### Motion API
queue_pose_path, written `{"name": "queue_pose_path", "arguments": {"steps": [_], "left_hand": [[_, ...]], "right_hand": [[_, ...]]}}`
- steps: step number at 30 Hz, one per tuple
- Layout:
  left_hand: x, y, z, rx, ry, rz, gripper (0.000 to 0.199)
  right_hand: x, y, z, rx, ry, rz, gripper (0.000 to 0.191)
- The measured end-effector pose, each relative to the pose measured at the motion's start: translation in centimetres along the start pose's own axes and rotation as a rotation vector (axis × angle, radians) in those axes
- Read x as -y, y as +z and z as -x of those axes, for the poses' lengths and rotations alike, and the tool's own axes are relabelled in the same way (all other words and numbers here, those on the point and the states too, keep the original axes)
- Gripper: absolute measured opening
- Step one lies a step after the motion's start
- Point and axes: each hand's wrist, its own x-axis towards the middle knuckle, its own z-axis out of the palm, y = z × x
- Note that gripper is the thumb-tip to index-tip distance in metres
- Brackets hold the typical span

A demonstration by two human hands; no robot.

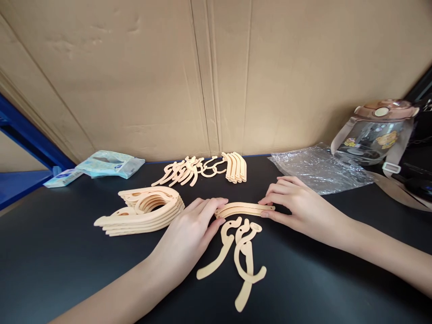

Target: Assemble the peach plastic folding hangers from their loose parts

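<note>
Between my hands, low over the black table, are curved cream plastic strips (243, 208) lying side by side. My left hand (199, 220) pinches their left end with thumb and fingers. At the right end, my right hand (292, 202) grips them between thumb and fingertips. Just in front lie loose cream pieces: a hooked piece (221, 256) with a curved arm, another similar piece (248, 288), and a C-shaped piece (239, 261) overlapping it. Left of my left hand sits a stack of cream folding hangers (141, 220).
Farther back on the black table (50, 234) are a pile of hooked pieces (182, 171) and a row of curved strips (234, 167). Blue tissue packs (110, 164) lie back left. A clear plastic bag (319, 168) and a strapped bottle (374, 135) stand right, before a cardboard wall (135, 81).
</note>
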Motion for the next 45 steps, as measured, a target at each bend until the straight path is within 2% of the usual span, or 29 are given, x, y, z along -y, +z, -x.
{"name": "queue_pose_path", "arguments": {"steps": [13,16,19,22,26,31,34,38,41,45], "left_hand": [[0.5,0.4,-0.2,-0.019,0.082,-0.001,0.020],[0.3,0.0,-0.3,-0.028,0.105,-0.032,0.020],[-0.3,-0.7,-0.2,-0.036,0.180,-0.044,0.019],[-0.7,-1.1,-0.1,-0.018,0.249,-0.035,0.015],[-0.8,-1.3,-0.1,-0.003,0.267,-0.071,0.016],[-0.7,-1.5,-0.1,0.002,0.210,-0.126,0.018],[-1.0,-1.5,-0.1,0.042,0.228,-0.073,0.019],[-1.3,-1.4,0.2,0.070,0.249,0.002,0.023],[-1.3,-1.4,0.2,0.043,0.247,-0.026,0.024],[-1.1,-1.3,0.0,-0.001,0.210,-0.024,0.018]], "right_hand": [[0.0,1.0,0.1,-0.136,-0.046,0.220,0.020],[0.2,0.9,0.2,-0.177,-0.072,0.282,0.020],[0.9,0.3,0.4,-0.215,-0.130,0.246,0.023],[1.9,-0.1,0.6,-0.153,-0.215,0.111,0.022],[2.8,-0.1,0.8,-0.069,-0.270,0.036,0.017],[2.8,0.3,0.8,-0.064,-0.300,0.056,0.018],[2.9,0.2,0.8,-0.081,-0.329,0.068,0.020],[3.2,-0.3,0.8,-0.109,-0.255,0.001,0.018],[3.0,-0.6,0.7,-0.134,-0.169,-0.050,0.017],[2.8,-0.6,0.7,-0.096,0.052,-0.251,0.016]]}}
